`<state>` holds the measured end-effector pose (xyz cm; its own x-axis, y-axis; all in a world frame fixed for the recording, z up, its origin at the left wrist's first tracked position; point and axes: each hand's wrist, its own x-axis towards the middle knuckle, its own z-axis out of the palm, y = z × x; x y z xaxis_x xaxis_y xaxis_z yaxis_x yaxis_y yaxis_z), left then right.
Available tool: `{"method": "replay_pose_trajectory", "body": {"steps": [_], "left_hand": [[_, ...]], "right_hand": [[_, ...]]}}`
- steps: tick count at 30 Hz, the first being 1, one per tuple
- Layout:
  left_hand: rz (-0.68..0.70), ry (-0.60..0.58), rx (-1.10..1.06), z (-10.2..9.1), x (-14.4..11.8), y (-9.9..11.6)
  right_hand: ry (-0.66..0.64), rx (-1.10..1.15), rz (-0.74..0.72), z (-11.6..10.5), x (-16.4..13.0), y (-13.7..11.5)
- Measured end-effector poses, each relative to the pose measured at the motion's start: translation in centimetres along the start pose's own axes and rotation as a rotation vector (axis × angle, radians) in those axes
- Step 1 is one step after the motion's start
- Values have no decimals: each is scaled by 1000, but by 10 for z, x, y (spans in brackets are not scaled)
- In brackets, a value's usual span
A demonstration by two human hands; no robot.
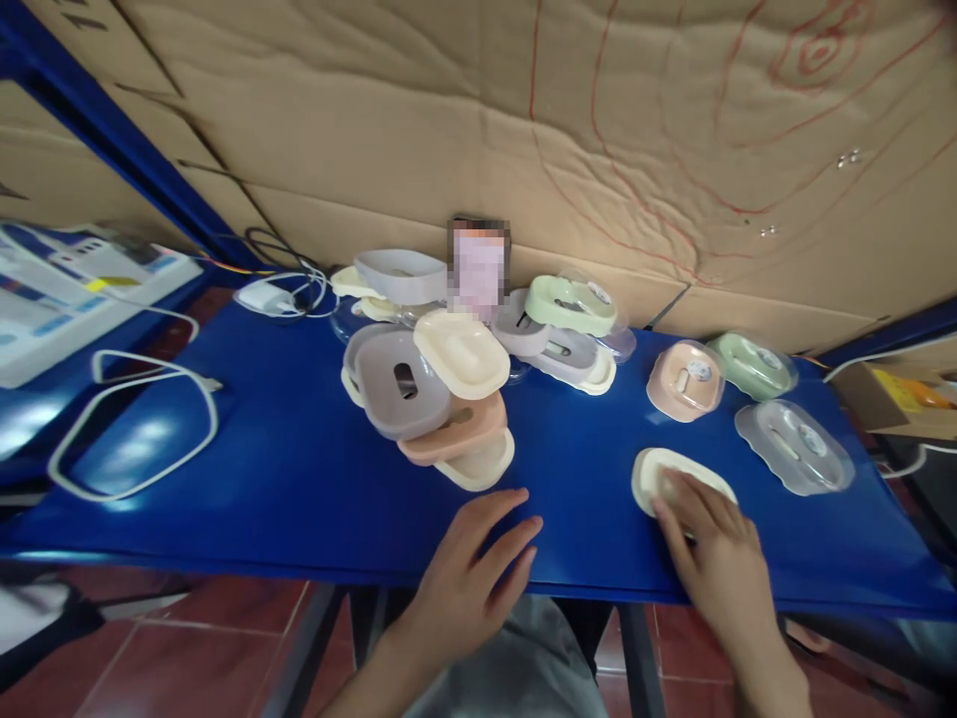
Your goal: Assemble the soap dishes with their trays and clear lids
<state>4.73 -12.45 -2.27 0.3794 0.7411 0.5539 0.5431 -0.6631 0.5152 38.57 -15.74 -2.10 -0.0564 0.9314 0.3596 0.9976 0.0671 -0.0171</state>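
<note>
My right hand [714,534] is over a cream oval plastic dish [647,484] on the blue table, its fingers and thumb curled over the dish's near side, hiding part of it. My left hand [482,563] hovers near the table's front edge with fingers apart and nothing in them. Just beyond it is a loose pile of rounded dishes: a grey one with a slot [381,404], a peach one [449,434], a cream one on top [464,349] and another cream one [482,464] at the bottom.
Boxes with clear lids stand at the right: peach [684,379], green [752,364] and clear-white [797,454]. A green dish [572,304] tops another pile at the back. A phone with a blurred screen [478,264] leans by the cardboard wall [336,130]. A white cable [213,424] loops at left.
</note>
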Motion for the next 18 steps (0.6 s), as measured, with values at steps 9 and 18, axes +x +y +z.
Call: {"method": "replay_pose_trajectory", "body": {"steps": [9, 18], "left_hand": [[-35, 96, 571, -83, 33, -98], [106, -72, 387, -85, 39, -92]], "right_hand": [[-52, 373, -300, 10, 24, -77], [-117, 488, -280, 15, 9, -98]]}}
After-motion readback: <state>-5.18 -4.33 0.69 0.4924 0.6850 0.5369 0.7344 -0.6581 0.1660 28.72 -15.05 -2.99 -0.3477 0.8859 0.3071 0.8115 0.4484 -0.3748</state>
